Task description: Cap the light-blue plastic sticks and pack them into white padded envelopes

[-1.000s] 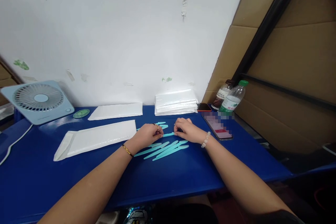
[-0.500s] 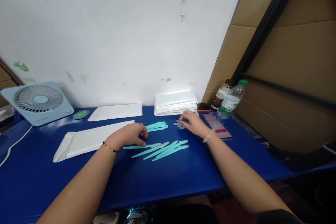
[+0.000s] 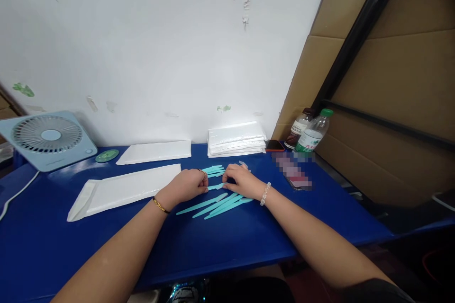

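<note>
My left hand (image 3: 190,182) pinches the handle of a turquoise eyebrow razor (image 3: 215,187), held low over the table. At the razor's blade end, the fingertips of my right hand (image 3: 242,181) are closed; whether a small clear cap is between them cannot be made out. In front of both hands lie several more turquoise razors (image 3: 209,207) in a loose fan. Behind my fingers is another group of turquoise razors (image 3: 213,169). Small clear caps (image 3: 243,164) show only partly behind my right hand.
A white padded mailer (image 3: 131,189) lies left of my left hand, another mailer (image 3: 156,151) behind it. White mailers are stacked (image 3: 236,139) by the wall. A fan (image 3: 51,137), a green disc (image 3: 107,155), phones (image 3: 275,146) and bottles (image 3: 313,135) stand or lie around the blue table (image 3: 249,241).
My right hand has moved left from the clear caps to the razor's end. My left hand has lifted the leftmost razor from the front row and shifted right, bringing both hands together.
</note>
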`<state>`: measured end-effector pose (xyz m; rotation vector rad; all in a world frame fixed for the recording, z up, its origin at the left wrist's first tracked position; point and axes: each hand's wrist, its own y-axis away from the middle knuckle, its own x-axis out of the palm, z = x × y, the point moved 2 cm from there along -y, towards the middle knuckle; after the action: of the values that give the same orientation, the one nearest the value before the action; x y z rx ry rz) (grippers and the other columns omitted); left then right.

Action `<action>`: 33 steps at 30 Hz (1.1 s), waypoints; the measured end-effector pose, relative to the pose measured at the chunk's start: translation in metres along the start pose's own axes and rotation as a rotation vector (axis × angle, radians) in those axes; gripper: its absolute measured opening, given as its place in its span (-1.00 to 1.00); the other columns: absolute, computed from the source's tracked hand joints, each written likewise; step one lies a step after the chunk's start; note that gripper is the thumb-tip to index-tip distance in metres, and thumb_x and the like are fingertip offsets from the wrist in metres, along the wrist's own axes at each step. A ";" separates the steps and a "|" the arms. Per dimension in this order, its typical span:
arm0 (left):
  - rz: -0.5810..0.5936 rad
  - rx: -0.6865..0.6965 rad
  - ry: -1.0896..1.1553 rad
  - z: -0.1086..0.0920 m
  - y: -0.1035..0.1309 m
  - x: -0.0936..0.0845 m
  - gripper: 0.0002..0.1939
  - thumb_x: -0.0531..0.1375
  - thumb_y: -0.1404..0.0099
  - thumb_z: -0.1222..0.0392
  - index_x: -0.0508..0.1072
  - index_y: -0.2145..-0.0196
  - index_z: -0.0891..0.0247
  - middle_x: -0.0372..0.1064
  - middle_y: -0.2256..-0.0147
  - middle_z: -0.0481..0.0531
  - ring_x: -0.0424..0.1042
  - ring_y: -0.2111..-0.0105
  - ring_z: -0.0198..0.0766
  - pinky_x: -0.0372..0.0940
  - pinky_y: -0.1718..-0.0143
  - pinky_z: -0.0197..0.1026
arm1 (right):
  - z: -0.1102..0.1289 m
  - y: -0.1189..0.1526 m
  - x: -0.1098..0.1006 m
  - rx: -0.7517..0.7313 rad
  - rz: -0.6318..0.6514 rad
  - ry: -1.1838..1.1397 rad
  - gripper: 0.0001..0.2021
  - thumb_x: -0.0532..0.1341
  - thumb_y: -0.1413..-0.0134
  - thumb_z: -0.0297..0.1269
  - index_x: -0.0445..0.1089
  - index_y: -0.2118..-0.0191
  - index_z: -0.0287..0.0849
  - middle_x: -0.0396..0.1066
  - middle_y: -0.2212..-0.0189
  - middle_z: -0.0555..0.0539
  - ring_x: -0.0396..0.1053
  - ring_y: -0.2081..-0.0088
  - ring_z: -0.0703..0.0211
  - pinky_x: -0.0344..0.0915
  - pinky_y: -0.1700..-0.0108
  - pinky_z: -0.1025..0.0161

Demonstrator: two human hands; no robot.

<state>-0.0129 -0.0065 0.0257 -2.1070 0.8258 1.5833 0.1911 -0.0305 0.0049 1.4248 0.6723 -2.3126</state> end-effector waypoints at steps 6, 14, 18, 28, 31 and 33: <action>-0.189 -0.066 -0.039 0.007 -0.007 -0.006 -0.88 0.09 -0.19 0.23 0.43 0.41 0.21 0.47 0.37 0.01 0.39 0.41 -0.25 0.15 0.42 -0.25 | -0.029 0.004 -0.021 0.119 -0.096 0.038 -0.92 0.26 -0.10 -0.30 0.39 0.38 -0.17 0.37 0.30 -0.03 0.30 0.17 0.15 0.01 0.10 0.18; -0.248 -0.036 -0.044 0.020 -0.015 -0.001 -0.78 0.15 -0.19 0.09 0.45 0.23 0.18 0.45 0.27 0.03 0.40 0.28 -0.18 0.21 0.29 -0.22 | -0.030 0.009 -0.027 0.128 -0.113 -0.010 -0.93 0.26 -0.09 -0.27 0.45 0.32 -0.12 0.39 0.27 -0.03 0.32 0.16 0.15 0.02 0.07 0.16; -0.267 -0.022 -0.004 0.015 -0.012 -0.002 -0.76 0.15 -0.20 0.05 0.45 0.22 0.19 0.43 0.25 0.03 0.39 0.26 -0.18 0.21 0.28 -0.21 | 0.008 0.006 -0.012 -0.059 0.058 -0.068 -0.85 0.29 -0.05 -0.15 0.45 0.31 -0.09 0.39 0.26 -0.03 0.30 0.12 0.09 0.02 0.04 0.12; -0.010 0.111 0.170 -0.009 -0.003 -0.003 -0.75 0.10 -0.26 0.00 0.50 0.34 0.16 0.44 0.43 -0.06 0.36 0.44 -0.30 0.14 0.45 -0.30 | 0.006 0.002 -0.006 -0.053 0.030 0.063 -0.90 0.25 -0.11 -0.28 0.35 0.37 -0.16 0.34 0.31 -0.03 0.27 0.17 0.13 0.01 0.09 0.16; -0.106 0.104 0.054 -0.008 -0.007 -0.003 -0.81 0.09 -0.25 0.16 0.49 0.41 0.18 0.46 0.39 -0.05 0.37 0.41 -0.29 0.13 0.43 -0.28 | -0.004 0.002 -0.013 -0.040 -0.015 0.110 -0.91 0.23 -0.13 -0.28 0.36 0.35 -0.16 0.34 0.30 -0.03 0.26 0.17 0.15 0.00 0.12 0.19; -0.183 0.048 0.000 -0.003 -0.009 -0.004 -0.80 0.07 -0.26 0.19 0.48 0.41 0.19 0.47 0.34 -0.03 0.38 0.40 -0.27 0.13 0.43 -0.26 | -0.016 0.003 -0.018 0.005 -0.057 0.126 -0.92 0.23 -0.13 -0.30 0.37 0.36 -0.17 0.35 0.29 -0.04 0.26 0.14 0.14 -0.02 0.11 0.19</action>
<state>-0.0056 -0.0002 0.0300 -2.0838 0.6441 1.4548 0.2122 -0.0231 0.0148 1.5836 0.7519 -2.2835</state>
